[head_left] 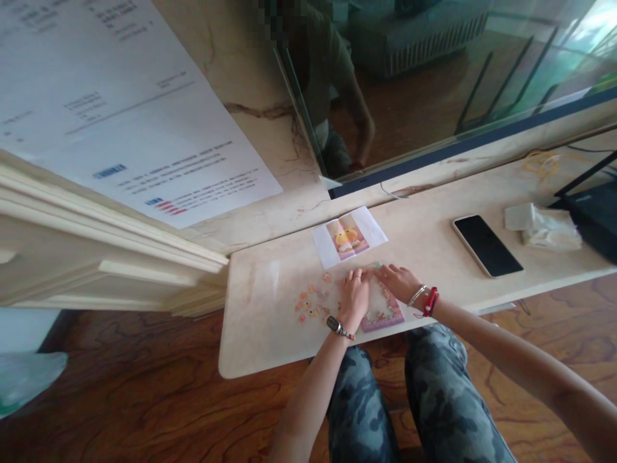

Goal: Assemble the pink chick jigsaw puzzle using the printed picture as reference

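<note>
On worktop (260, 334), L hand (355, 296) & R hand (398, 283) sit close at 1 puzzle tray (383, 324), can't tell grip; 1 pic sheet (347, 236), 1 phone (488, 245), many pcs (313, 313)

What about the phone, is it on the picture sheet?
No, the phone lies apart from the picture sheet, to its right in view, with bare counter between them.

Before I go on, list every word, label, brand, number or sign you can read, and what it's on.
Nothing is readable.
Large white printed paper sheet on the wall: lines of black print plus blue and red marks, all too blurred to read.
Small white paper with a yellow cartoon picture: no text visible.
Black-screened rectangular phone with a pale edge: no text visible.
</note>
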A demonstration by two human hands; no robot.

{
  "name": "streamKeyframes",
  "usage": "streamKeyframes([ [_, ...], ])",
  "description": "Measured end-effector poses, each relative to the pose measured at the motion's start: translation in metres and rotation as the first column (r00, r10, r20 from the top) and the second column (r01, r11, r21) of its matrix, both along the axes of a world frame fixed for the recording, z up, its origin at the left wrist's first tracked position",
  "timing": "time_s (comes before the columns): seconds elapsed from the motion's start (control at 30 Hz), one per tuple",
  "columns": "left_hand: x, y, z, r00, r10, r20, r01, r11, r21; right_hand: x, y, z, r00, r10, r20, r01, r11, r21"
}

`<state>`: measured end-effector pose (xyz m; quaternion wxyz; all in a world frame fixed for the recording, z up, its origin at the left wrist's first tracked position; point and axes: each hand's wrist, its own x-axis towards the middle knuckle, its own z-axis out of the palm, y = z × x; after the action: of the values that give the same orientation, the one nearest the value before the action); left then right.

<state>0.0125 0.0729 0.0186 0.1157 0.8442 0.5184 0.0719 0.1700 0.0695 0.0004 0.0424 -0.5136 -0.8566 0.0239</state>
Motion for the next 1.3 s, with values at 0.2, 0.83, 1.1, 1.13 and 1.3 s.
streamKeyframes([
  [0.2, -0.017, -0.003, 0.007, 0.980, 0.081, 0.182, -0.091, 0.995, 0.048, 0.015, -0.002, -0.007, 0.992, -0.014, -0.124, 0.017, 0.999, 0.027],
  [0.83, -0.116, -0.073, -0.004, 0.857, 0.442, 0.264, -0.481, 0.871, 0.104, -0.066, -0.038, -0.003, 0.941, -0.019, -0.338, -0.015, 0.995, -0.097],
  [1.1, -0.094, -0.086, -0.007, 0.887, 0.386, 0.253, -0.405, 0.914, 0.023, -0.078, -0.022, 0.000, 0.975, -0.020, -0.220, -0.026, 0.979, -0.203],
  [1.13, -0.091, -0.086, -0.007, 0.886, 0.384, 0.258, -0.403, 0.915, 0.020, -0.080, -0.021, 0.001, 0.979, -0.020, -0.201, -0.023, 0.977, -0.213],
  [1.3, -0.080, -0.081, -0.008, 0.882, 0.378, 0.281, -0.400, 0.916, 0.024, -0.084, -0.022, 0.008, 0.993, -0.018, -0.114, -0.008, 0.974, -0.226],
])
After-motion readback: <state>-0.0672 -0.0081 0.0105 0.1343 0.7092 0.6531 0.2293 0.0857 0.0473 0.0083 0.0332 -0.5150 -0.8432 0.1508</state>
